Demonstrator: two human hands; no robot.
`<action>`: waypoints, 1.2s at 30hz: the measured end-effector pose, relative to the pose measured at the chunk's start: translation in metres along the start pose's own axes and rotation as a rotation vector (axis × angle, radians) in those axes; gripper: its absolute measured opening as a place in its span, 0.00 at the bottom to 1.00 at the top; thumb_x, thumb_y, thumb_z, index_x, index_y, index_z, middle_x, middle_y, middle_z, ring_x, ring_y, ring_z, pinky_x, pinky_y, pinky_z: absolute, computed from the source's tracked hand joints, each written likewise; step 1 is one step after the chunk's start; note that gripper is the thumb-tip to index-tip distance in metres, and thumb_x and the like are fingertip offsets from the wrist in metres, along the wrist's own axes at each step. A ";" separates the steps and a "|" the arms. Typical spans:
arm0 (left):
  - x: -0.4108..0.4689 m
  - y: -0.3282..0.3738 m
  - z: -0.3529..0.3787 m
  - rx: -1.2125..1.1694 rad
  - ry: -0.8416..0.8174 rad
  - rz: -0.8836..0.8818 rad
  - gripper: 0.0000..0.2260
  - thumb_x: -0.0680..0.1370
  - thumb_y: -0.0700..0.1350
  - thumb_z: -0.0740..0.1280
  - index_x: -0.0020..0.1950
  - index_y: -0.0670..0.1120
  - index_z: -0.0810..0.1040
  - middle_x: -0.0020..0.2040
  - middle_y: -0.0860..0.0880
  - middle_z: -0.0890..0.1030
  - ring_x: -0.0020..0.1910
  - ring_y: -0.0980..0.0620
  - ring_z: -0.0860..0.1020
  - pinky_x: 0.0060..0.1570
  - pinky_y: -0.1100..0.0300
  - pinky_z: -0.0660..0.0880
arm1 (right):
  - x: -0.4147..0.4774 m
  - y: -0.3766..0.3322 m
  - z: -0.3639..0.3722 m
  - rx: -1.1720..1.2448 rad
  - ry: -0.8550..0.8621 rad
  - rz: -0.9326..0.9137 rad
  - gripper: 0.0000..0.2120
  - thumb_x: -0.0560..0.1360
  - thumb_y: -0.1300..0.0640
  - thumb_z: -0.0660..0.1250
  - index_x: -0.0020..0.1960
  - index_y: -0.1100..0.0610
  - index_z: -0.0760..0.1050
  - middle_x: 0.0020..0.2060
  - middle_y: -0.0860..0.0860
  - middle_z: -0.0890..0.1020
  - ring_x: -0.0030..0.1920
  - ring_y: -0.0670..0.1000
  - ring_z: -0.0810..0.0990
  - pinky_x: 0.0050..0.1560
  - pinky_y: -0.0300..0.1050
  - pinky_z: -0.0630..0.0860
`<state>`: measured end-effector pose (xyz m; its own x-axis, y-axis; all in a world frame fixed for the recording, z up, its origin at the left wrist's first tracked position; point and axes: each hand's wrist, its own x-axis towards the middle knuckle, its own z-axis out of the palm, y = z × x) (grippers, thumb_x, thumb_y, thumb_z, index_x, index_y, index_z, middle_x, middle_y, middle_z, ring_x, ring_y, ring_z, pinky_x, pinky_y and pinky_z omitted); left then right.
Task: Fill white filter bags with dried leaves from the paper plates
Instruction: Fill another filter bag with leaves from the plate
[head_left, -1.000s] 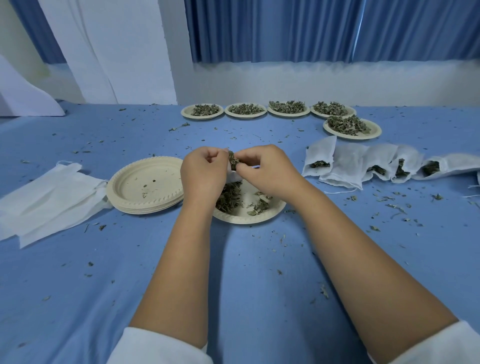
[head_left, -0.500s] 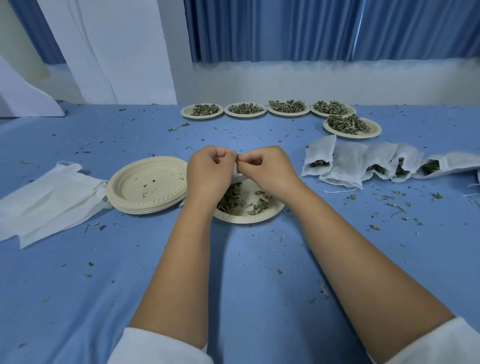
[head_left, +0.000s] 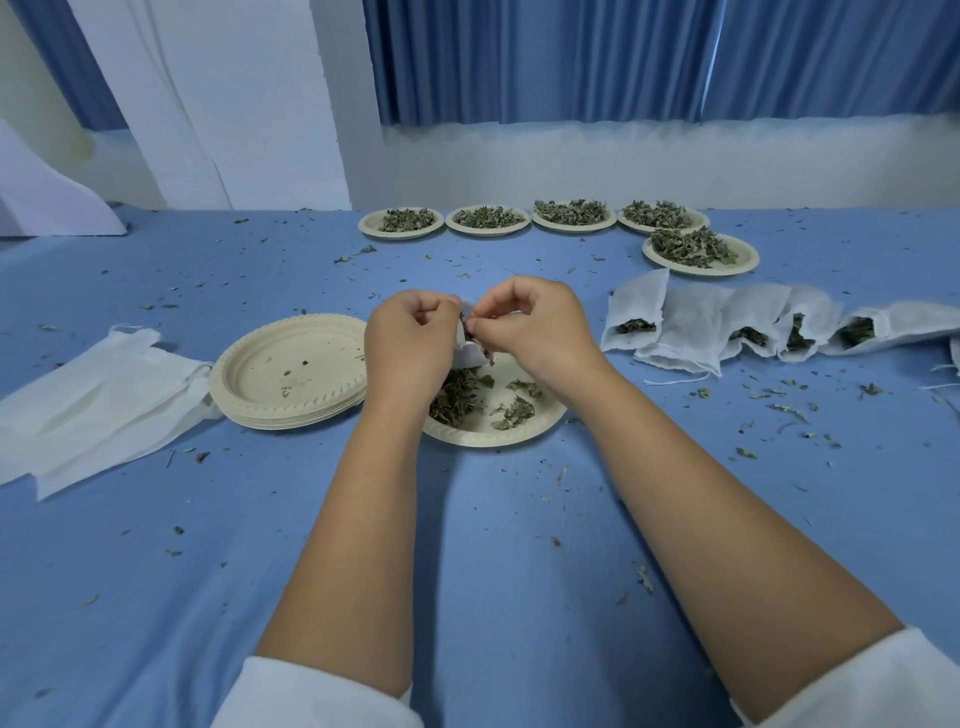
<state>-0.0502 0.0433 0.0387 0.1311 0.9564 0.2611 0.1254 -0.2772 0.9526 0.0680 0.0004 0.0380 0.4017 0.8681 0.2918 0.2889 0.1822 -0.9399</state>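
A white filter bag (head_left: 470, 354) hangs between my two hands above a paper plate (head_left: 540, 423) that holds dried leaves (head_left: 457, 397). My left hand (head_left: 410, 340) grips the bag's left edge with curled fingers. My right hand (head_left: 535, 325) pinches the bag's mouth, where a few dark leaves show at the fingertips. Most of the bag is hidden behind my hands.
A stack of emptied paper plates (head_left: 293, 369) sits to the left, with flat unfilled bags (head_left: 98, 395) beyond it. Several filled bags (head_left: 727, 325) lie in a row at the right. Several plates of leaves (head_left: 696, 249) line the far side. Leaf crumbs litter the blue cloth.
My hands closed together over the bag's mouth, then the right hand shifted slightly; the clump of leaves seen above the bag a second ago is now mostly down inside it.
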 end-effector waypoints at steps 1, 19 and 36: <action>0.000 0.000 0.000 -0.009 -0.011 0.000 0.09 0.78 0.42 0.66 0.39 0.50 0.80 0.25 0.57 0.78 0.23 0.61 0.76 0.27 0.72 0.68 | -0.001 0.000 0.001 -0.030 0.008 -0.012 0.08 0.70 0.69 0.73 0.39 0.57 0.79 0.36 0.53 0.83 0.36 0.50 0.81 0.46 0.50 0.82; 0.004 -0.003 -0.004 0.030 0.076 0.010 0.08 0.78 0.45 0.66 0.40 0.52 0.79 0.30 0.57 0.77 0.28 0.65 0.73 0.38 0.64 0.72 | 0.004 -0.005 -0.017 0.198 -0.271 0.452 0.08 0.74 0.67 0.72 0.52 0.62 0.76 0.42 0.58 0.84 0.39 0.51 0.86 0.39 0.40 0.82; -0.006 0.007 0.000 0.055 -0.287 0.036 0.07 0.78 0.44 0.67 0.41 0.51 0.81 0.27 0.61 0.77 0.28 0.64 0.73 0.36 0.67 0.72 | 0.008 0.013 -0.008 0.154 -0.195 0.410 0.07 0.73 0.63 0.72 0.50 0.63 0.80 0.38 0.54 0.83 0.38 0.49 0.85 0.39 0.40 0.81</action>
<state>-0.0504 0.0362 0.0438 0.4079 0.8830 0.2322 0.1677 -0.3225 0.9316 0.0821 0.0057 0.0292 0.2805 0.9505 -0.1335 0.0022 -0.1397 -0.9902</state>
